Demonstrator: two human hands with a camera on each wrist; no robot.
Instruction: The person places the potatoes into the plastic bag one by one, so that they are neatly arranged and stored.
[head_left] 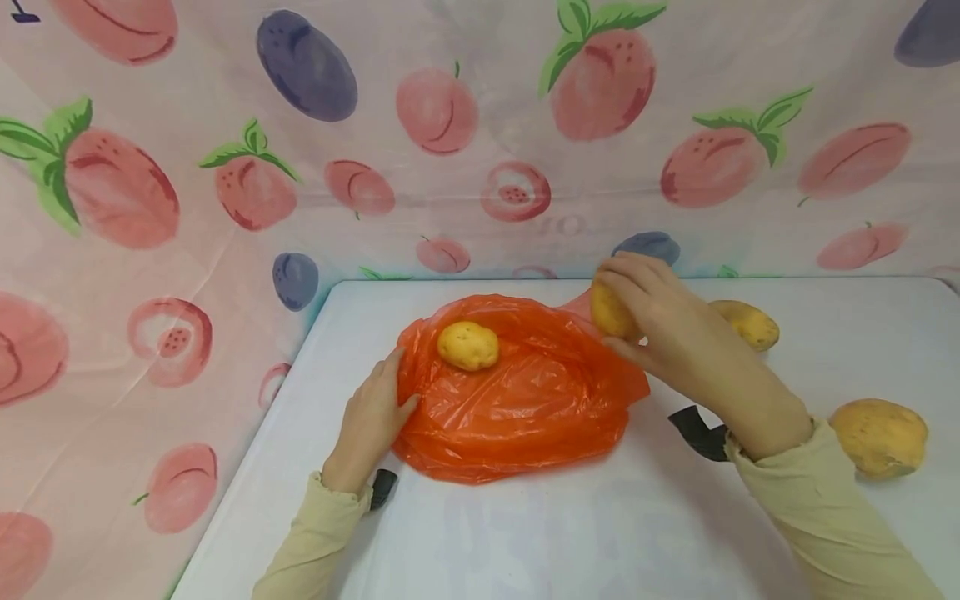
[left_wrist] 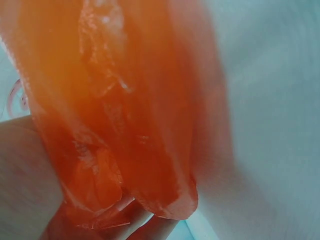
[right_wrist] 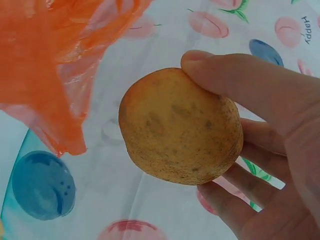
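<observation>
An orange plastic bag (head_left: 517, 417) lies spread on the white table, its mouth gaping upward. Inside it, toward the left, rests a yellow potato (head_left: 468, 346). My left hand (head_left: 372, 417) holds the bag's left edge; in the left wrist view the orange film (left_wrist: 130, 125) hides most of its fingers. Above the bag's right rim, my right hand (head_left: 652, 321) grips a second potato (head_left: 611, 310). The right wrist view shows that brown-speckled potato (right_wrist: 180, 127) between thumb and fingers, apart from the bag (right_wrist: 45, 65).
Farther right on the table are a potato (head_left: 750, 323) behind the right forearm and a larger potato (head_left: 879, 437) beside the right sleeve. Black straps (head_left: 701, 433) show near the wrists. A fruit-printed curtain (head_left: 480, 125) stands behind the table and along its left side.
</observation>
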